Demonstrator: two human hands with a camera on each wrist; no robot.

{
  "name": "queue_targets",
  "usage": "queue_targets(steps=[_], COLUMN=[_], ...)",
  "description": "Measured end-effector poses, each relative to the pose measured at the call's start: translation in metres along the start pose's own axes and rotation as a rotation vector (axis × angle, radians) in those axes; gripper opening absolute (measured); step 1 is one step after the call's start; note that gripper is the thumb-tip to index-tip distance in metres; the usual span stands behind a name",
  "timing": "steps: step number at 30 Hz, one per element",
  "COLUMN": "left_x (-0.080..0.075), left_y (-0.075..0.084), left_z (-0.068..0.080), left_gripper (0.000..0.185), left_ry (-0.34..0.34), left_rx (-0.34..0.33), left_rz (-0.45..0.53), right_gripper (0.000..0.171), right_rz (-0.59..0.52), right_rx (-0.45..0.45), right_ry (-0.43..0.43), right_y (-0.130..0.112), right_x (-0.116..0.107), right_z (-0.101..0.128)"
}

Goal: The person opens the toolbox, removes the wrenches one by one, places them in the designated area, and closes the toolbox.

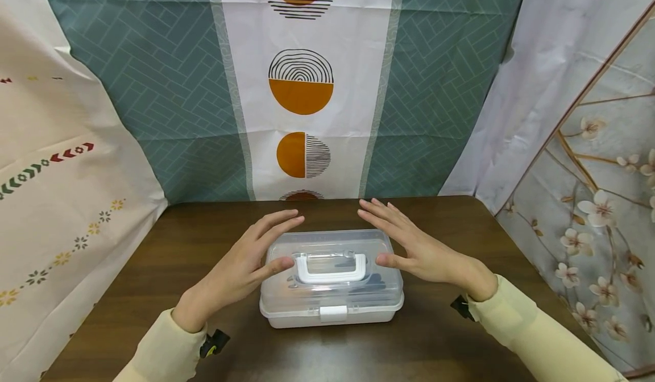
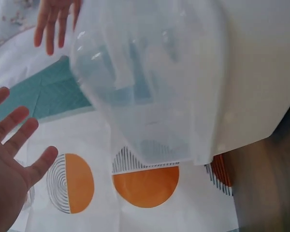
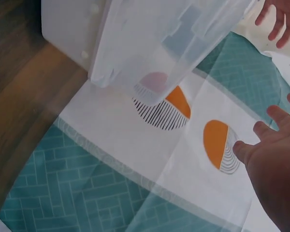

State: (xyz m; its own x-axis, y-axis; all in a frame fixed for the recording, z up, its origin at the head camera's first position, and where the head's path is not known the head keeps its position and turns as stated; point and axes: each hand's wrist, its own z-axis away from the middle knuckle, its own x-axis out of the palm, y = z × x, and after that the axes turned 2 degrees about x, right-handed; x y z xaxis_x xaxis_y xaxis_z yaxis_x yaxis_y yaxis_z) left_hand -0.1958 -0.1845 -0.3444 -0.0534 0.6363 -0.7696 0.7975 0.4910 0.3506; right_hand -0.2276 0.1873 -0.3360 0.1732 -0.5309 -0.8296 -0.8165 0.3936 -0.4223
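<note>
A clear-lidded plastic storage box point(image 1: 332, 299) with a white base and a white handle point(image 1: 331, 277) sits on the table, its front latch point(image 1: 333, 314) facing me. Dark items show faintly through the lid; their kind is unclear. My left hand point(image 1: 251, 257) hovers at the box's left side, fingers extended and holding nothing. On the opposite side, my right hand point(image 1: 414, 245) is held up with straight fingers, also without anything in it. Both wrist views show the box point(image 2: 150, 87) beside spread fingers, the left hand point(image 2: 14, 159) and right hand point(image 3: 275, 154) apart from it.
The brown wooden table point(image 1: 327, 359) extends around the box. Behind it hangs a green and white patterned cloth point(image 1: 445, 86). A cream cloth point(image 1: 77, 200) drapes along the left, and a floral cloth point(image 1: 588, 245) along the right.
</note>
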Motion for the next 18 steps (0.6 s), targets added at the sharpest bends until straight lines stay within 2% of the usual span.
queue_targets(steps=[4,10,18], left_x=[0.009,0.023,0.037], left_y=[0.001,0.002,-0.002], left_z=[0.006,0.020,0.027], left_gripper=[0.070,0.060,0.057], left_ry=[-0.002,-0.004,0.038], left_rx=[0.042,0.153,0.273], left_rz=[-0.006,-0.067,-0.133], right_gripper=[0.079,0.079,0.080], right_rz=[0.004,0.016,0.045], right_rx=[-0.025,-0.043,-0.071], right_ry=[0.000,0.006,-0.005], right_y=[-0.004,-0.010,-0.014], right_x=[0.003,0.005,0.012], right_z=[0.003,0.005,0.008])
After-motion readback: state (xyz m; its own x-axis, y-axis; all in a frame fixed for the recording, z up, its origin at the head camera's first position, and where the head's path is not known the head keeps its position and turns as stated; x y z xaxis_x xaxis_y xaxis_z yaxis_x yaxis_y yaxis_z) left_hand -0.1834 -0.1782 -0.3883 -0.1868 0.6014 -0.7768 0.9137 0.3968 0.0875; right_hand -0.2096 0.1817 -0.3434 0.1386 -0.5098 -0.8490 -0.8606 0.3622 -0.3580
